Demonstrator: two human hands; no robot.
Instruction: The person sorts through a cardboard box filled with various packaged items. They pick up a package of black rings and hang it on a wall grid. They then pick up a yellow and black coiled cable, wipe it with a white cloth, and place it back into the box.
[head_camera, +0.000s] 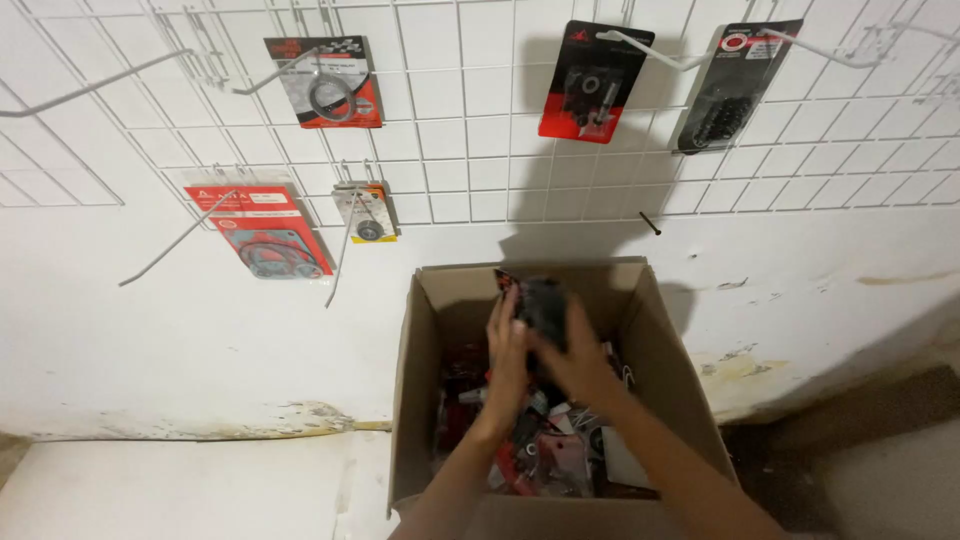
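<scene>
Both hands (540, 345) hold dark packet (542, 303) over box (415, 380).

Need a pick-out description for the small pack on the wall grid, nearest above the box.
Start at the white wire grid on the wall and go to its lower row, left of the open cardboard box. The small pack hangs there, right of a wide red gasket pack. It is the smallest pack, yellow-edged, showing one round grey part.

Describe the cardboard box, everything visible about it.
The cardboard box is plain brown and open-topped, its flaps up, standing on the floor against the white wall below the wire grid. It is filled with red, black and white packaged parts. Both hands, left hand and right hand, hold a dark packet above it.
</scene>
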